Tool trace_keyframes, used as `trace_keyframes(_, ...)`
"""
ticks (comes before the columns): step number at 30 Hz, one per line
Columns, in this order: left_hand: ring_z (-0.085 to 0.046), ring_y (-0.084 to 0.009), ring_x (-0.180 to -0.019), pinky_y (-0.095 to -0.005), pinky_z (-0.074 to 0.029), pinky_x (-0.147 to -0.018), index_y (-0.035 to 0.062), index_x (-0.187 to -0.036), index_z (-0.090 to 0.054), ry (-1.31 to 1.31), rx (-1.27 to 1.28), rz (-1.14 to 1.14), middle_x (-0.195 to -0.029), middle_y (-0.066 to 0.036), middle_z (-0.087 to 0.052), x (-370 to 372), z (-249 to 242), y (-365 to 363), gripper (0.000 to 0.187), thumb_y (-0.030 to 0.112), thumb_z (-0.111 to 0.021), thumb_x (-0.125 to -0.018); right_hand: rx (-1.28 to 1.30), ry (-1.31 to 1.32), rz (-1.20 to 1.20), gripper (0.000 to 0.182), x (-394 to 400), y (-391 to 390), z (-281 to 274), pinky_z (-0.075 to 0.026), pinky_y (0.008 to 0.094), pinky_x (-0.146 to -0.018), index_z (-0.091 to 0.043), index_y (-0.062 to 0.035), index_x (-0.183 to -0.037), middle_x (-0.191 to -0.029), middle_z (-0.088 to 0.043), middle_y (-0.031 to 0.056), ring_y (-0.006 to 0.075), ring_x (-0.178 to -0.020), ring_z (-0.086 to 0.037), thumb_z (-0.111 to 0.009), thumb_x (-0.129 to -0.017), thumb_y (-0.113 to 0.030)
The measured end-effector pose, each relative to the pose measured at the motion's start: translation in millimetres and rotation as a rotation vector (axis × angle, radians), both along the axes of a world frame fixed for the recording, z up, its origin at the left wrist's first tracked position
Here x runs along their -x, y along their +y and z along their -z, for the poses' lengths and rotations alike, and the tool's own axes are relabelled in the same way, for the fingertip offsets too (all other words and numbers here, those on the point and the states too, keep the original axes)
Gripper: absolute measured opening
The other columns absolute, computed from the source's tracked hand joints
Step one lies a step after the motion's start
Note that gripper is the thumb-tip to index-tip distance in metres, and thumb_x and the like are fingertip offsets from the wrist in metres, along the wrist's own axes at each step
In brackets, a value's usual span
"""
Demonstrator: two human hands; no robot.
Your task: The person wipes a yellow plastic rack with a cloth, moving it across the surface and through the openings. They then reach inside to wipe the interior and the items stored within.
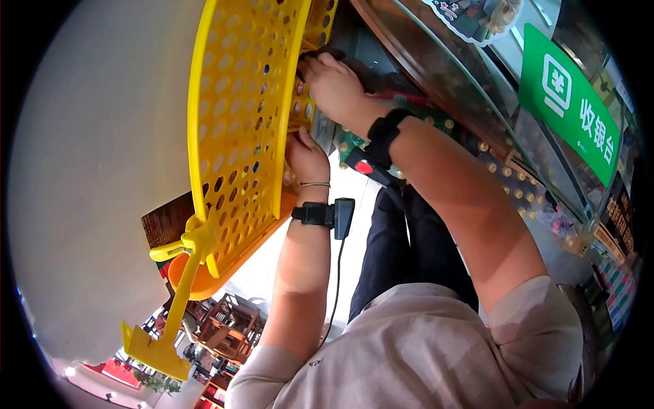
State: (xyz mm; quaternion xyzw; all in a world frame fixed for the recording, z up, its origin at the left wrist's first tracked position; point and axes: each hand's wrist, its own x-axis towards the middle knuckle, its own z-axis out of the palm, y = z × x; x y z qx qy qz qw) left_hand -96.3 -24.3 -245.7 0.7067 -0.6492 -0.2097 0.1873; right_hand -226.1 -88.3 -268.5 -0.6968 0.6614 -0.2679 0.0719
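A yellow perforated rack point(238, 129) with round holes stands tilted in front of me. My left hand point(308, 158) is at its right edge, thumb up, with most of its fingers hidden behind the yellow edge. Higher up, my right hand point(332, 82) reaches to the rack's inner side, its fingers bent together at a small dark item that I cannot make out. Both wrists wear black straps with small devices.
To the right is a glass counter point(477, 88) with a green sign point(569, 102). Rows of bottles with pale caps point(514, 184) stand below it. A yellow bracket point(180, 300) juts from the rack's lower end, near an orange round object point(194, 278). Wooden chairs point(228, 327) are farther off.
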Motion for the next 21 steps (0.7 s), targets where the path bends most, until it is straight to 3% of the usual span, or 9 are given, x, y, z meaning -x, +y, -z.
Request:
trace_keyframes(2,-0.052,-0.0482,-0.106,-0.0465,-0.042,-0.092,-0.0089,-0.117,-0.043,-0.015,0.007,-0.004,-0.114,-0.034,-0.054,1,0,1,0.037,0.024,-0.046,-0.101,-0.121,0.054,-0.06,0.041,-8,-4,-1,-0.045,0.0315,-0.091,-0.062,-0.0038,-0.119,-0.124,-0.06,0.0077,0.0219,-0.108,-0.052,-0.057,-0.079,-0.014)
trace_keyframes(6,-0.052,-0.0479,-0.107,-0.046,-0.042,-0.092,-0.0083,-0.118,-0.043,-0.032,0.008,-0.012,-0.114,-0.033,-0.054,1,1,1,0.038,0.026,-0.046,-0.101,0.006,0.065,-0.051,0.039,-17,4,7,-0.044,0.0312,-0.091,-0.066,-0.007,-0.115,-0.123,-0.061,0.0054,0.0203,-0.105,-0.051,-0.057,-0.078,-0.015)
trace_keyframes(10,-0.052,-0.0481,-0.108,-0.0457,-0.041,-0.093,-0.0083,-0.118,-0.043,-0.023,0.0,-0.011,-0.116,-0.033,-0.053,0,2,0,0.04,0.027,-0.045,-0.101,-0.012,0.034,-0.43,0.036,13,18,11,-0.045,0.0291,-0.091,-0.069,-0.012,-0.112,-0.12,-0.063,0.0011,0.0149,-0.109,-0.052,-0.056,-0.079,-0.013)
trace_keyframes(11,-0.051,-0.0481,-0.108,-0.0456,-0.041,-0.093,-0.0084,-0.118,-0.043,-0.034,0.002,-0.013,-0.117,-0.033,-0.053,-1,4,1,0.04,0.028,-0.045,-0.101,-0.013,-0.041,-0.439,0.035,19,17,9,-0.047,0.0315,-0.089,-0.069,-0.0116,-0.111,-0.115,-0.065,0.0025,0.0171,-0.109,-0.054,-0.055,-0.079,-0.011)
trace_keyframes(14,-0.052,-0.0467,-0.109,-0.0447,-0.041,-0.093,-0.0075,-0.118,-0.043,-0.094,0.068,-0.001,-0.117,-0.032,-0.054,-7,17,1,0.043,0.032,-0.045,-0.101,-0.169,-0.228,-0.319,0.033,13,9,-1,-0.049,0.0353,-0.088,-0.068,-0.0079,-0.109,-0.108,-0.067,0.0075,0.0236,-0.105,-0.057,-0.055,-0.079,-0.008)
trace_keyframes(15,-0.052,-0.0467,-0.109,-0.0444,-0.041,-0.093,-0.0072,-0.119,-0.043,-0.088,0.055,0.006,-0.117,-0.032,-0.054,-8,18,0,0.044,0.033,-0.045,-0.101,-0.114,-0.34,-0.21,0.032,4,5,0,-0.05,0.0378,-0.087,-0.067,-0.004,-0.107,-0.102,-0.066,0.0124,0.0284,-0.102,-0.059,-0.054,-0.077,-0.005)
trace_keyframes(18,-0.052,-0.0462,-0.109,-0.0431,-0.042,-0.093,-0.0064,-0.121,-0.043,-0.002,0.029,0.021,-0.116,-0.031,-0.055,-16,23,-1,0.047,0.036,-0.044,-0.101,0.074,-0.142,-0.063,0.023,-34,-22,20,-0.048,0.0394,-0.09,-0.071,-0.0103,-0.096,-0.099,-0.067,0.0104,0.0288,-0.101,-0.06,-0.056,-0.08,-0.016)
trace_keyframes(19,-0.052,-0.0458,-0.109,-0.0426,-0.042,-0.093,-0.0062,-0.121,-0.043,0.082,0.016,0.022,-0.116,-0.031,-0.056,-19,27,-2,0.047,0.037,-0.044,-0.101,0.024,-0.31,0.042,0.022,-53,-32,32,-0.047,0.0378,-0.09,-0.071,-0.0124,-0.096,-0.097,-0.067,0.0069,0.0266,-0.099,-0.061,-0.057,-0.08,-0.018)
trace_keyframes(21,-0.053,-0.0438,-0.111,-0.0415,-0.042,-0.095,-0.0047,-0.121,-0.044,0.111,-0.022,0.034,-0.116,-0.029,-0.057,-21,29,-4,0.048,0.039,-0.043,-0.102,-0.147,-0.051,-0.17,0.023,-47,-25,13,-0.046,0.0366,-0.088,-0.071,-0.0136,-0.097,-0.098,-0.067,0.0049,0.0246,-0.098,-0.061,-0.057,-0.079,-0.019)
